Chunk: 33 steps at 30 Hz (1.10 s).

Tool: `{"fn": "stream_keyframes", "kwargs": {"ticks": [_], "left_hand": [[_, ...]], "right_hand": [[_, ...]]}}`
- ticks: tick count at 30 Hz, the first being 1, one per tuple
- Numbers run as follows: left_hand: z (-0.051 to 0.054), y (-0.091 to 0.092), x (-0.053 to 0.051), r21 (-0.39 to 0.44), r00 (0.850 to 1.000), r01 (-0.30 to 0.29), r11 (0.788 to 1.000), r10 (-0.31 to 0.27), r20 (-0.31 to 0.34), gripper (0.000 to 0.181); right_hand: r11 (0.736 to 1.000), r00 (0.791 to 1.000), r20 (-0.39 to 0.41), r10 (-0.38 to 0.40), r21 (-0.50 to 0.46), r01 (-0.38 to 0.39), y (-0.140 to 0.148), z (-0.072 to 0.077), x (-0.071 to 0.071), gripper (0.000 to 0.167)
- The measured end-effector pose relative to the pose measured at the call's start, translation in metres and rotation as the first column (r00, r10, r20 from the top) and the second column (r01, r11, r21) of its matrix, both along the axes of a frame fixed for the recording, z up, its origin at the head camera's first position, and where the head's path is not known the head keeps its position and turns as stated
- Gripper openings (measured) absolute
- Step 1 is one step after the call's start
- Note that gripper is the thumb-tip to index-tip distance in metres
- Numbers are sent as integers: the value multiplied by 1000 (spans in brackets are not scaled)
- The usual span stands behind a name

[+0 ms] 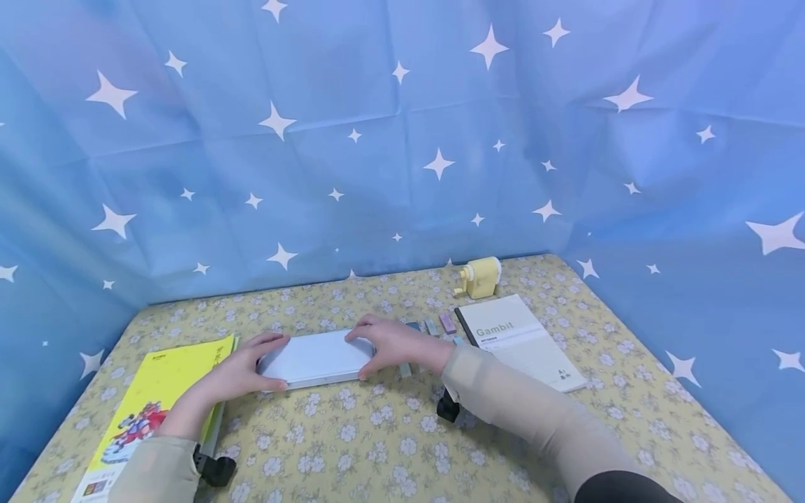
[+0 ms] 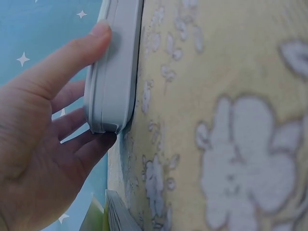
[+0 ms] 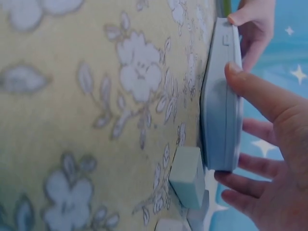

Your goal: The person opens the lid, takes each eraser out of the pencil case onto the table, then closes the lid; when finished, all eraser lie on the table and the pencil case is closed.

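A white pencil case [image 1: 317, 358] with rounded corners and a side seam lies flat on the flowered tablecloth, its lid down. My left hand [image 1: 235, 374] grips its left end; in the left wrist view the thumb [image 2: 100, 36] presses the front side while fingers reach round the end. At the other end, my right hand [image 1: 399, 344] holds the case between thumb and fingers. The right wrist view shows a small catch on the side of the case [image 3: 221, 106], plus a pale green eraser [image 3: 187, 168] close to its right end.
To the left lies a yellow book [image 1: 176, 381], partly under the left forearm. A Gambit notebook [image 1: 518, 342] lies right, beneath the right sleeve's edge. Behind it stands a yellow pencil sharpener [image 1: 483, 278]. Several small erasers, one purple [image 1: 447, 323], lie by the right hand. A starry curtain [image 1: 377, 175] borders the table.
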<state>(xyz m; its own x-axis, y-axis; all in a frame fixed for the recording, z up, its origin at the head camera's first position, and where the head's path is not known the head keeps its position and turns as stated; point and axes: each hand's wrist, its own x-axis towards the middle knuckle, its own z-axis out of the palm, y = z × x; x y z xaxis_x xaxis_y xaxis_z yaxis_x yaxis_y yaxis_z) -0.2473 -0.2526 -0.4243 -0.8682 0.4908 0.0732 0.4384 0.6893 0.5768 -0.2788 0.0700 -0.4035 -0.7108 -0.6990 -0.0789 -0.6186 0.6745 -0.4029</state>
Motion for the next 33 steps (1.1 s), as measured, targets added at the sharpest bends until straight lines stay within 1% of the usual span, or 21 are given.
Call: {"fn": "stream_keyframes", "kwargs": {"ticks": [4, 8, 14, 18, 26, 33], "left_hand": [[2, 4, 0, -14, 1000, -12, 1000, 12, -7, 90], [4, 8, 0, -14, 1000, -5, 1000, 5, -21, 89], [4, 12, 2, -36, 999, -16, 999, 15, -43, 89], [5, 13, 5, -45, 999, -21, 999, 19, -48, 90], [6, 14, 14, -34, 999, -10, 999, 9, -36, 89], [6, 10, 17, -26, 999, -2, 1000, 2, -33, 87]], "right_hand": [[1000, 1000, -2, 13, 8, -13, 5, 1, 0, 72], [1000, 1000, -11, 25, 11, -25, 9, 2, -1, 72], [999, 999, -6, 52, 1, -52, 12, 3, 0, 72], [998, 998, -8, 56, 6, -56, 14, 3, 1, 73], [997, 996, -49, 70, 20, -69, 12, 1, 5, 74], [997, 996, -55, 74, 26, -73, 9, 1, 8, 73]]}}
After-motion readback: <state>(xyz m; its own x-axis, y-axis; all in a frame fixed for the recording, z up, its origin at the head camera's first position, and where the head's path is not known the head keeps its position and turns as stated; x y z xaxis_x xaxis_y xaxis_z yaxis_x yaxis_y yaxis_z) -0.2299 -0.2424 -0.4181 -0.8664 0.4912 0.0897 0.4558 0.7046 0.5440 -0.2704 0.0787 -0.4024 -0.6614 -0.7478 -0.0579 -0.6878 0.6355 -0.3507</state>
